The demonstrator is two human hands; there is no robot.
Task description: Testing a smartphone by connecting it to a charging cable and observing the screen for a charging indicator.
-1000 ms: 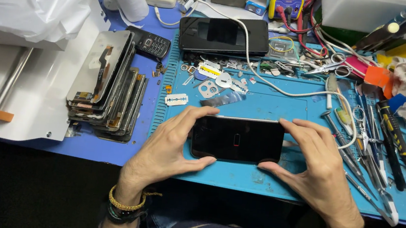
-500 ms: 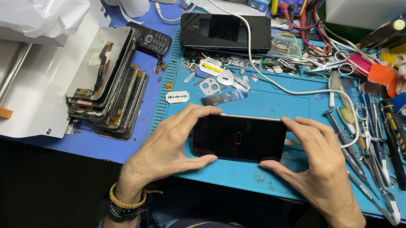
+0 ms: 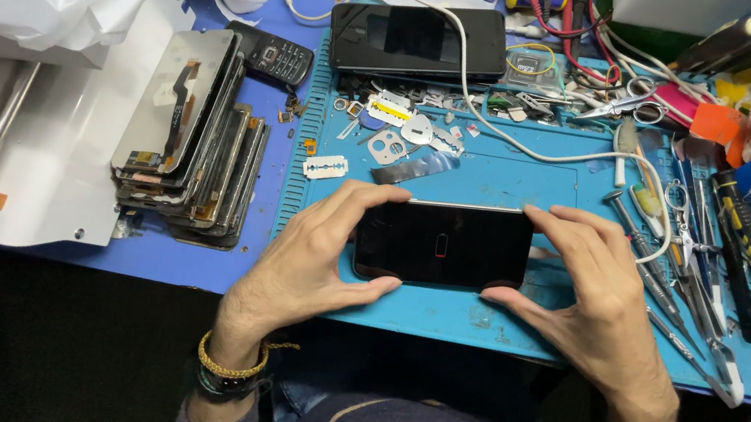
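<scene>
While the phone (image 3: 443, 244) is pinched at both ends between left hand (image 3: 305, 264) and right hand (image 3: 589, 299), even edge pressure over the mat (image 3: 510, 174) is advised.

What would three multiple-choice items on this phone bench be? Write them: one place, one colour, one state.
1. The stack of old screens lies where from the held phone?
A. camera-left B. camera-right C. beneath it

2. The work mat is
A. red B. light blue C. green

3. The held phone is gripped by
A. the left hand alone B. the right hand alone C. both hands

Key: 1 A, the stack sits beyond the left hand; 2 B, bare mat shows light blue; 3 C, fingers of each hand clasp one end.
</scene>
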